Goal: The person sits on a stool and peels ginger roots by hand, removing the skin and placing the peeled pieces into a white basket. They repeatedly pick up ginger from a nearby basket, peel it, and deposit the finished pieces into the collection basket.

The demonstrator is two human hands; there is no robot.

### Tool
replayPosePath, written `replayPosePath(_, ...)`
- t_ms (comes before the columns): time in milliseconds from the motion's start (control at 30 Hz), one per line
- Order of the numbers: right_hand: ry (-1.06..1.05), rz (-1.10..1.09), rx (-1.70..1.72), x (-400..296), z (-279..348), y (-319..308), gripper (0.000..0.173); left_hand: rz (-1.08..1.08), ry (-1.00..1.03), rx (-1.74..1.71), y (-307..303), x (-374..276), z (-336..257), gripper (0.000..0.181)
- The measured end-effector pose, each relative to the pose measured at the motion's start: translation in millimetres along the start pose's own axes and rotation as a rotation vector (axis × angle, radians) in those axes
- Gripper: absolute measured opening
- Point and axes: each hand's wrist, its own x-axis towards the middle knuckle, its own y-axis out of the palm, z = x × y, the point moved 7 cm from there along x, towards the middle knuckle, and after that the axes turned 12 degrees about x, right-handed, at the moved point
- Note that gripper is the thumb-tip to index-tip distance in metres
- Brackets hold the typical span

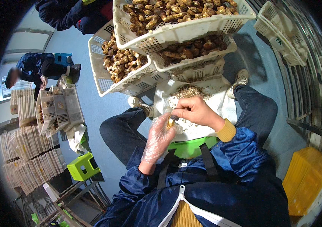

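My left hand, in a clear plastic glove, holds a brown and yellowish mushroom upright over my lap. My right hand, without a glove, pinches a small dark object against the mushroom's upper end; whether it is a blade cannot be told. Under both hands a white sheet lies between my legs, with brown and pale trimmings scattered on it. A green plastic stool or tub shows at its near edge.
Ahead stand white perforated crates of mushrooms, one on top of another, and one more crate at their left. A co-worker bends over other crates at far left. A yellow crate and metal racks stand at right, a green stool at left.
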Motion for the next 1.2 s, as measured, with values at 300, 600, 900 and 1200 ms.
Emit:
replayPosePath(300, 0.051, -0.123, -0.042, 2, -18, -10, 0.022, 0.029, -0.100, -0.262, 6, -1, 11, 0.051)
replayPosePath(600, 0.049, -0.153, 0.001, -1, -18, -9, 0.024, 0.124, -0.274, -0.580, 12, -5, 15, 0.051)
replayPosePath(900, 0.040, 0.004, 0.026, 0, -7, -1, 0.024, 0.099, -0.156, -0.501, 11, 1, 16, 0.051)
replayPosePath(1200, -0.026, 0.013, -0.093, 0, 4, 2, 0.021, 0.174, -0.170, -0.415, 11, 0, 20, 0.049)
